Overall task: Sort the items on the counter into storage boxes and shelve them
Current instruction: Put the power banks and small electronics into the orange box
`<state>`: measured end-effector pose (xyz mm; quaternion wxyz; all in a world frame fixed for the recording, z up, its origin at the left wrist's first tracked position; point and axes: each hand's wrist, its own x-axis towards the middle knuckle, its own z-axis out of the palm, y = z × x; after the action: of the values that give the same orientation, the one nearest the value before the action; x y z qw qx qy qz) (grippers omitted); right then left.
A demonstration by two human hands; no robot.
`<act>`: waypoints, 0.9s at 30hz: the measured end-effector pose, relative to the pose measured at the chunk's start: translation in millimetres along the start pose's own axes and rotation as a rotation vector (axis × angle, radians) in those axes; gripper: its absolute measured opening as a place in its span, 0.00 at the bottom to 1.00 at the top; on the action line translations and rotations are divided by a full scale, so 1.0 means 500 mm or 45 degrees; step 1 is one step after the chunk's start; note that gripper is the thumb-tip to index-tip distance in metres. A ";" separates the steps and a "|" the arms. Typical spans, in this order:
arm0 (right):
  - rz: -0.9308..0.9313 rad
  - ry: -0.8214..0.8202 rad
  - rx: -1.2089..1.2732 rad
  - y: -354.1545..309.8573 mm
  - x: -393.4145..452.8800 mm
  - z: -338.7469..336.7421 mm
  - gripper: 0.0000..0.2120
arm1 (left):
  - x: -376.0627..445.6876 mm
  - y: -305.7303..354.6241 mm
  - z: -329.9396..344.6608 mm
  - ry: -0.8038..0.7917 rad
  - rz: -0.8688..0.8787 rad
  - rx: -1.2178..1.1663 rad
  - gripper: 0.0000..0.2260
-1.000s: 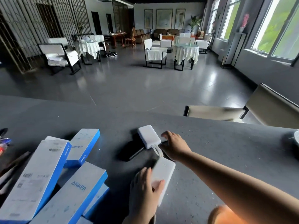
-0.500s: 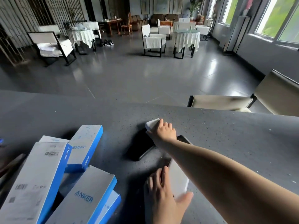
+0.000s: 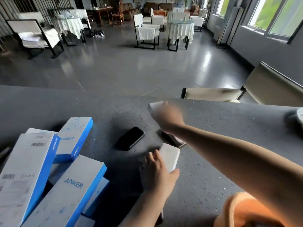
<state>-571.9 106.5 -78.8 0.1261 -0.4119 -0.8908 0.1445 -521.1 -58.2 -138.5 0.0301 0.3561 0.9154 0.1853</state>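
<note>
Right hand (image 3: 167, 117) just lifted the small white power bank (image 3: 155, 106) off the black phone (image 3: 131, 138) (blurry, gripped I think), left hand (image 3: 157, 172) holding the bigger white one (image 3: 169, 158) on the counter (image 3: 229, 128), so sorting's underway.

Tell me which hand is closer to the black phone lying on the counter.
Left. The left hand grips a white power bank just right of the black phone; the right hand is farther back, gripping another.
</note>
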 end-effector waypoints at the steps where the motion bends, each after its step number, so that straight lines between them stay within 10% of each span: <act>1: 0.048 -0.013 0.042 0.010 -0.010 -0.013 0.36 | 0.007 0.008 0.008 -0.011 0.018 0.007 0.38; 13: 0.036 -0.004 0.582 0.178 -0.248 -0.305 0.14 | 0.018 -0.007 -0.021 0.059 -0.022 -0.418 0.36; 27: -0.220 -0.257 -0.083 0.334 -0.688 -0.380 0.42 | -0.197 0.184 -0.236 0.220 0.544 -0.974 0.37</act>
<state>-173.9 -26.2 0.5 0.0342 -0.3210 -0.9353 0.1448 -410.6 -98.6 -3.2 0.0440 0.4837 0.6861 0.5417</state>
